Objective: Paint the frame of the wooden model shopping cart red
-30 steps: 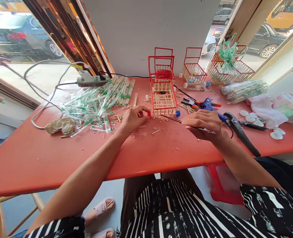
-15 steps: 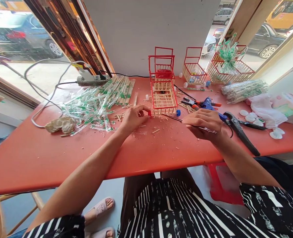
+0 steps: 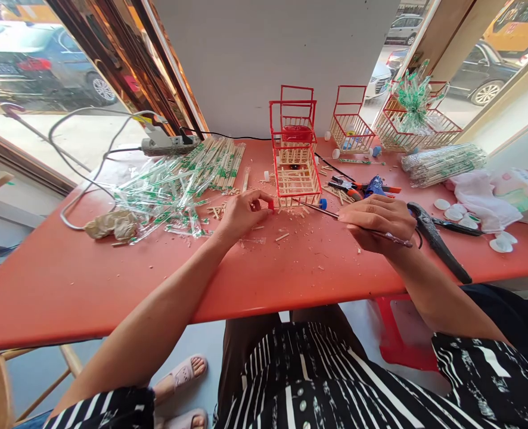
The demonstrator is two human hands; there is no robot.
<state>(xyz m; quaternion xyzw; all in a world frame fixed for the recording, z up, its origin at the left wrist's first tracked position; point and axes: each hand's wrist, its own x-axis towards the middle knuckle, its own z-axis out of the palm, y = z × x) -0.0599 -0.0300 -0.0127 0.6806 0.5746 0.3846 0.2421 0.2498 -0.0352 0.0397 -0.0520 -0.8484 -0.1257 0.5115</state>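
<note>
Head cam looking down at an orange table that's a total craft mess. The left hand has its fingertips pinched narrow on a tiny red piece, sitting right at the near left corner of the small stick cart, a little basket of pale sticks with a red frame in the middle of the table. The right hand is curled around a thin dark rod-like tool, which lies across the fingers and pokes out both ways; its far tip points toward the cart's front edge, near a small blue cap. Can't tell whether the tip actually touches the cart.

Other stuff: a big heap of wrapped chopsticks off to the left, a power strip with cables behind it, a crumpled rag nearer the left side. Just right of the right hand there's a blue glue gun and black pliers. Two more stick baskets at the back right, one stuffed with wrappers, plus white caps and wood bits everywhere
</note>
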